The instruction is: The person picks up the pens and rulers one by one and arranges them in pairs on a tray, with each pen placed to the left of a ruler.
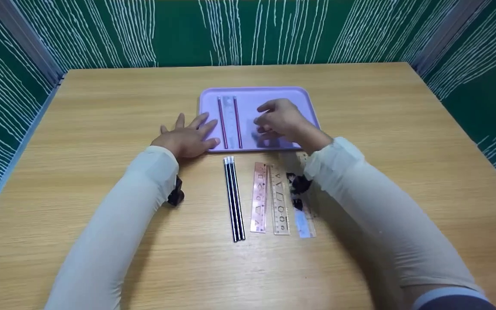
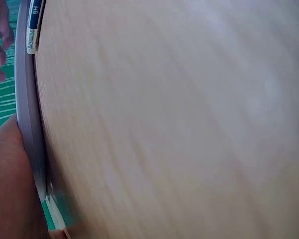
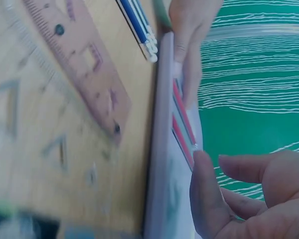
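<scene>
From the head camera, a smooth lilac plastic tray (image 1: 299, 97) with rounded corners lies flat on a pale wood-grain table (image 1: 403, 129), with broad bare table all round it and green white-streaked walls well back. The left hand (image 1: 187, 138) lies flat with fingers spread and straight, its fingertips on the tray's near-left corner. The right hand (image 1: 279, 118) hovers over the tray's middle, fingers loosely curled; it is blurred, and whether it pinches anything cannot be told. On the tray's left part lie two thin red pencils (image 1: 230, 122) side by side with a clear ruler (image 1: 229, 116) between them. Just before the tray's near edge lie a bundle of dark striped pencils (image 1: 234, 198), a pink stencil ruler (image 1: 259, 198), a tan stencil ruler (image 1: 279, 202) and a bluish clear ruler (image 1: 303, 221), all parallel and close together. The left wrist view shows mostly blurred tabletop, the tray's thin rim (image 2: 29, 124) seen edge-on, and a pencil end marked HB (image 2: 34, 25). The right wrist view shows the tray's rim edge-on, the red pencils (image 3: 182, 119) on it, the pink ruler (image 3: 84, 64) flat on the wood, the white-tipped dark pencils (image 3: 139, 27), the left hand's straight fingers (image 3: 189, 45) on the tray edge, and the right hand's fingers (image 3: 249, 191) bent, slightly apart, above the tray.
</scene>
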### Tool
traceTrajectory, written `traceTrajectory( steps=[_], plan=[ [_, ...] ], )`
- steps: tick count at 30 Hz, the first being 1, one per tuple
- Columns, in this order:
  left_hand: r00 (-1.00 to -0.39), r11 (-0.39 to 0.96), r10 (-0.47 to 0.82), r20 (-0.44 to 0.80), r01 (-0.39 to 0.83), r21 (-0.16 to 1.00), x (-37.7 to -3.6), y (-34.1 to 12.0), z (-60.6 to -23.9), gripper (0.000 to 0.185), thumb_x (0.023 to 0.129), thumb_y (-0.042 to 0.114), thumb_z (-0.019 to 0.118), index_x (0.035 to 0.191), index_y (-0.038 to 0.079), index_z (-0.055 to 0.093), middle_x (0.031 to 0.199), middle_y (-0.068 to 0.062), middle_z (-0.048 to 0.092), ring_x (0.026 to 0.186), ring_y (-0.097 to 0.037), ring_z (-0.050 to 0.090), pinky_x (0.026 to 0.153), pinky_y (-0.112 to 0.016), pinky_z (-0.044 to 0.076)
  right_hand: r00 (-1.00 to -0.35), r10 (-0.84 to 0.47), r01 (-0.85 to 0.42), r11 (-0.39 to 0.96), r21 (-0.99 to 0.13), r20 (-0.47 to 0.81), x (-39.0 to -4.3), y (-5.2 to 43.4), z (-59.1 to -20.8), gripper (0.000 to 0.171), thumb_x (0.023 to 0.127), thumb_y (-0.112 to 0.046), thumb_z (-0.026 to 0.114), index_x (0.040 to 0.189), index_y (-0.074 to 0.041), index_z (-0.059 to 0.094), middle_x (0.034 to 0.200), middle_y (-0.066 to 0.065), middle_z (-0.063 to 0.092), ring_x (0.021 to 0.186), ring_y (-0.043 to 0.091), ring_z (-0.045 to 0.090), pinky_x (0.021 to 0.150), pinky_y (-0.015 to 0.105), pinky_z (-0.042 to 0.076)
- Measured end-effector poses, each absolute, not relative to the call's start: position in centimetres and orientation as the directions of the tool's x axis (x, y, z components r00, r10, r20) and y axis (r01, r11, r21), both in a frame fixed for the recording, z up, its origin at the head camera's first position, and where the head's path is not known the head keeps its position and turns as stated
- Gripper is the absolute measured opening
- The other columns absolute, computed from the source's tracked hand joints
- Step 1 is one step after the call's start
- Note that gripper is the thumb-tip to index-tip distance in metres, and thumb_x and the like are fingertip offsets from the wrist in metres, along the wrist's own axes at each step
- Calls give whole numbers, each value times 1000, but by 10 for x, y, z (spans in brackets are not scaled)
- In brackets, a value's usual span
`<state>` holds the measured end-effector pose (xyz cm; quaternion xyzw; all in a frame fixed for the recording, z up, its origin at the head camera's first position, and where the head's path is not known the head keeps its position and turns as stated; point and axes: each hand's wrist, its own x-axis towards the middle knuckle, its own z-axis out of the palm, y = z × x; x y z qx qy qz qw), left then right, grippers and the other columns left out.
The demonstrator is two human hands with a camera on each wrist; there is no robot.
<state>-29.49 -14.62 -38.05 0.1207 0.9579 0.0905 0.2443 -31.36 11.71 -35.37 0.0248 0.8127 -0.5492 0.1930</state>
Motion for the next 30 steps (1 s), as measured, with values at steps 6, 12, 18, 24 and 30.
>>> traceTrajectory(
  steps=[6, 12, 18, 24, 30],
  plan=[
    [-855, 955, 271, -442, 181, 237, -295, -146, -380, 72, 98, 77, 27, 159, 54, -2, 170, 19, -20, 155, -43, -23, 113, -79, -13, -914, -212, 234, 420, -877, -346, -299, 145, -342, 56, 99, -12, 67, 150, -6, 46, 129, 14, 58, 114, 33, 68, 88, 40, 63],
    [-854, 955, 272, -443, 182, 235, -295, -146, -380, 72, 97, 78, 26, 159, 53, -2, 170, 18, -20, 154, -43, -24, 113, -80, -13, -906, -248, 205, 454, -867, -344, -281, 171, -342, 59, 97, -12, 69, 151, -8, 45, 128, 15, 54, 119, 33, 65, 88, 36, 63],
    [-853, 953, 279, -441, 189, 236, -295, -146, -380, 73, 97, 78, 26, 159, 52, -3, 170, 17, -20, 154, -45, -24, 112, -80, -13, -893, -268, 213, 455, -865, -361, -261, 190, -345, 60, 96, -7, 69, 150, -6, 45, 127, 17, 51, 118, 36, 63, 88, 38, 63],
    [-856, 954, 275, -438, 188, 232, -293, -145, -380, 73, 97, 78, 26, 159, 53, -2, 170, 17, -19, 155, -44, -23, 113, -80, -12, -878, -274, 255, 428, -867, -393, -246, 205, -349, 62, 94, -4, 69, 150, -3, 42, 126, 18, 49, 110, 35, 67, 89, 41, 62],
    [-856, 953, 276, -438, 185, 240, -293, -147, -380, 72, 98, 77, 27, 159, 53, -1, 170, 18, -19, 154, -44, -23, 113, -80, -12, -875, -265, 267, 432, -861, -404, -239, 221, -352, 63, 94, -6, 69, 150, 1, 41, 121, 16, 50, 102, 31, 72, 88, 43, 62]
  ],
)
